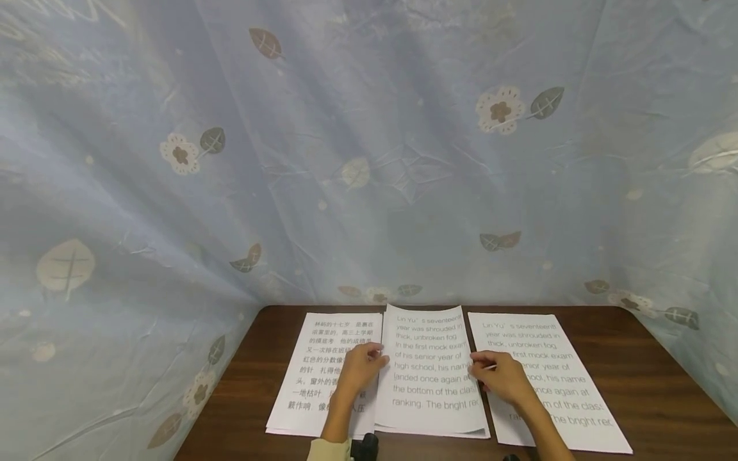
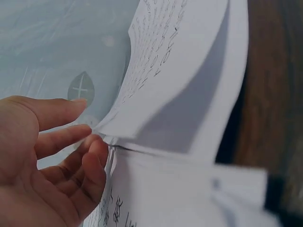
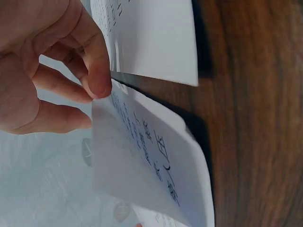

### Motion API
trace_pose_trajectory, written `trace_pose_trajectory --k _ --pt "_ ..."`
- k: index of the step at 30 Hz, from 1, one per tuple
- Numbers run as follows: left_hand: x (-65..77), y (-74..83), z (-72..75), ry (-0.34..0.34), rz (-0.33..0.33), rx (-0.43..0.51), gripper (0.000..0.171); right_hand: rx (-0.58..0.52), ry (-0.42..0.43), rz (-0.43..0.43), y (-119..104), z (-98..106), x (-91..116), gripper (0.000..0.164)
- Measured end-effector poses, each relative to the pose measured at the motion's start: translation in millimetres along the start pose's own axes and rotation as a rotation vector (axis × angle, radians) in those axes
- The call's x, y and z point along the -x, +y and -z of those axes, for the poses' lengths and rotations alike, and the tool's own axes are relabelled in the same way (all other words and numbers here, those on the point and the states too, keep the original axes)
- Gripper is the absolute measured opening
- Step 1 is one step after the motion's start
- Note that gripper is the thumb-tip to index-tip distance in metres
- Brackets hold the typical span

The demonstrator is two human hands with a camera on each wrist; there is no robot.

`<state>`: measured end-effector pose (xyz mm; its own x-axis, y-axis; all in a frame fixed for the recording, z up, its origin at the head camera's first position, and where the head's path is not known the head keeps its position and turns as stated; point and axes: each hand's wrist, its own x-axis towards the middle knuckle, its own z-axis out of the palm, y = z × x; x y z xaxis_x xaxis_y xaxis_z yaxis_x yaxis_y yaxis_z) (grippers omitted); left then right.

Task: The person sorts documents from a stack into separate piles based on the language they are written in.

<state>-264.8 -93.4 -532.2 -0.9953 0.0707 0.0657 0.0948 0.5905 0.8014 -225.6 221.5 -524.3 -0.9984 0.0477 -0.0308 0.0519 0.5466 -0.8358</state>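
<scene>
A printed English sheet (image 1: 429,365) lies over the middle stack, its top edge lifted and its lower edge bowed up. My left hand (image 1: 360,368) is at the sheet's left edge. In the left wrist view, the left fingertips (image 2: 87,130) touch that edge and the thumb stands apart from them. At the opposite edge is my right hand (image 1: 501,378). In the right wrist view, its fingertips (image 3: 99,87) meet the raised edge of the paper, with the thumb close by. Beneath the raised sheet shows a page with Chinese print (image 3: 147,142).
A stack with Chinese print (image 1: 300,378) lies on the left, partly under my left forearm. On the right lies another English-printed stack (image 1: 553,384), crossed by my right forearm. All rest on a dark brown wooden table (image 1: 230,390). A blue patterned curtain (image 1: 403,224) hangs behind it.
</scene>
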Motion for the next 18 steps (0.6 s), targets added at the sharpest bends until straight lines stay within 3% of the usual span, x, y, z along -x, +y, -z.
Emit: trace_pose_trajectory --k 9,18 --pt "-0.9 2.6 -4.6 0.014 -0.018 0.077 0.039 -0.096 -0.022 -0.019 -4.9 1.6 2.1 0.044" --pt "2.3 7.9 -5.2 0.038 0.005 0.131 0.038 -0.131 -0.028 -0.026 -2.9 5.3 2.3 0.046"
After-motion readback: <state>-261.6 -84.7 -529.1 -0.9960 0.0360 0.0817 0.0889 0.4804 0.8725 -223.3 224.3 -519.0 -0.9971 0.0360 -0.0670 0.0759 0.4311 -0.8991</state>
